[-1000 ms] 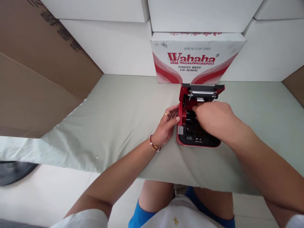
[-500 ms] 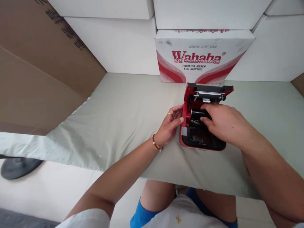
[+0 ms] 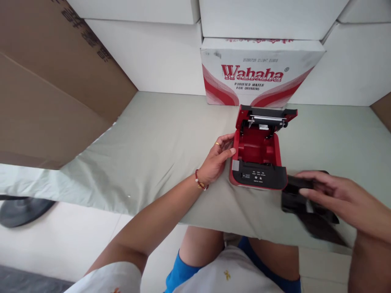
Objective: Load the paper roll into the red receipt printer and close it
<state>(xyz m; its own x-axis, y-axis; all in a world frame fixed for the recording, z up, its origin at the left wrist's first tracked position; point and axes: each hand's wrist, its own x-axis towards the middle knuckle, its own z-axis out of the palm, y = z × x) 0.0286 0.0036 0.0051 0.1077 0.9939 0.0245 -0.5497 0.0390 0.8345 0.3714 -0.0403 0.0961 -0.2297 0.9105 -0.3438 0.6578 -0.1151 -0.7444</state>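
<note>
A small red and black label printer point(image 3: 258, 179) stands on the cloth with its lid point(image 3: 265, 112) tilted up, and its red inner bay lies bare. My left hand point(image 3: 218, 160) grips the printer's left side, thumb on the top edge and fingers along the outer wall. To the right of the printer, my right hand point(image 3: 332, 193) is closed on a black ribbon roll point(image 3: 297, 185), blurred by motion. A dark, shiny strip of ribbon point(image 3: 320, 230) trails from it toward the table's front edge. Part of the roll is hidden by my fingers.
Behind the printer stands a white and red water carton point(image 3: 259, 95), with white boxes point(image 3: 168, 57) stacked around it. A large brown cardboard box point(image 3: 61, 106) fills the left. The pale green cloth point(image 3: 171, 134) ends at a front edge near my legs.
My right hand has lifted the black ribbon roll out of the printer's bay and moved it right and toward me. My left hand stays on the printer's side.
</note>
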